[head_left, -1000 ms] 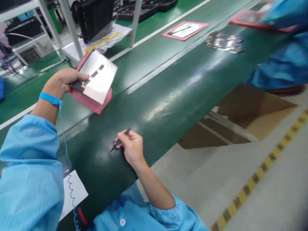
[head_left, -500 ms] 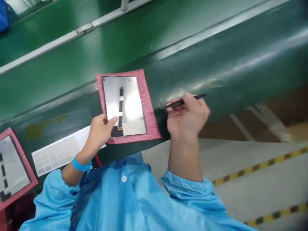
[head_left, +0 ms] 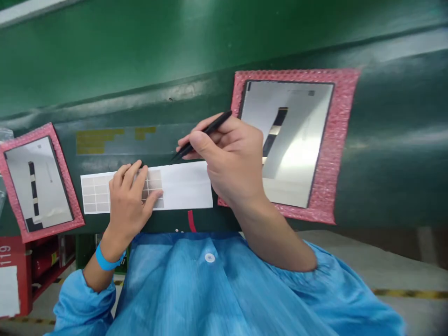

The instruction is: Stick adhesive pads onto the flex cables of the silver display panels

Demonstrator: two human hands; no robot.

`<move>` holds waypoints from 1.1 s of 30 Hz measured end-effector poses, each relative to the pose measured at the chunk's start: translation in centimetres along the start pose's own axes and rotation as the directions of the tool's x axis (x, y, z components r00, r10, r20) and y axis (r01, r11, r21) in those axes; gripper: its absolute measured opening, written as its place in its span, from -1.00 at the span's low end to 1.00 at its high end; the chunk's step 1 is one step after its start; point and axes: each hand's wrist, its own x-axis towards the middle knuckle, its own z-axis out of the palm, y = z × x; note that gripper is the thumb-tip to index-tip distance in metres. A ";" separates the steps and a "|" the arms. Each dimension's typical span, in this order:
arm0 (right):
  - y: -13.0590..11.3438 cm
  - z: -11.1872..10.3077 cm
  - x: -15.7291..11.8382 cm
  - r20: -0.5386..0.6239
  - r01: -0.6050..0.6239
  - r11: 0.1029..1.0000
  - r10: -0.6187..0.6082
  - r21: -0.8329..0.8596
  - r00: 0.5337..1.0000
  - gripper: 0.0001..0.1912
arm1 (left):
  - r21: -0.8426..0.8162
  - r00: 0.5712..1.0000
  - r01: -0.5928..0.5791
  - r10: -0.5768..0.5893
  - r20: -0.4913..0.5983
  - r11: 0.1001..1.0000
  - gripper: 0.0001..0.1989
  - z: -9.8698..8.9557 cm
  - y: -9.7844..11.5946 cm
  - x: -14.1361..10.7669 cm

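While 2 wraps (head_left: 341,140) bear panels (head_left: 308,149), right grip (head_left: 236,156) clamps tool (head_left: 215,125) (black), left grip (head_left: 128,200) apart.

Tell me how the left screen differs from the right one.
The left screen lies fully in view, while the right screen is partly hidden behind the right hand. The left screen's top leans left; the right screen's leans right. Both lie on pink bubble wrap and have a dark strip.
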 end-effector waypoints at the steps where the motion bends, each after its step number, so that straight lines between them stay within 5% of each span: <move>1: 0.6 0.7 0.8 0.013 0.008 1.000 -0.008 -0.009 1.000 -0.73 | -0.007 1.000 -0.005 0.005 -0.012 1.000 -0.59 -0.1 -0.1 0.5; 9: 5.8 2.7 7.2 -0.034 0.030 0.999 -0.031 -0.041 0.999 -0.73 | 0.054 1.000 0.019 -0.019 -0.006 0.998 -0.67 0.6 -1.6 7.2; 15: 6.0 2.6 6.9 -0.021 -0.016 0.996 0.014 -0.084 1.000 -0.69 | 0.026 0.998 0.033 -0.031 -0.056 0.999 -0.69 1.4 -1.3 6.8; 23: 5.5 2.2 6.3 -0.041 0.003 0.988 -0.010 -0.153 0.999 -0.86 | 0.076 0.998 0.065 -0.062 -0.031 0.995 -0.59 1.4 -0.7 6.9; 33: 5.6 2.5 6.5 -0.046 0.005 0.987 -0.013 -0.162 0.999 -0.82 | 0.114 0.996 0.085 -0.088 0.021 0.990 -0.57 1.0 -0.1 7.1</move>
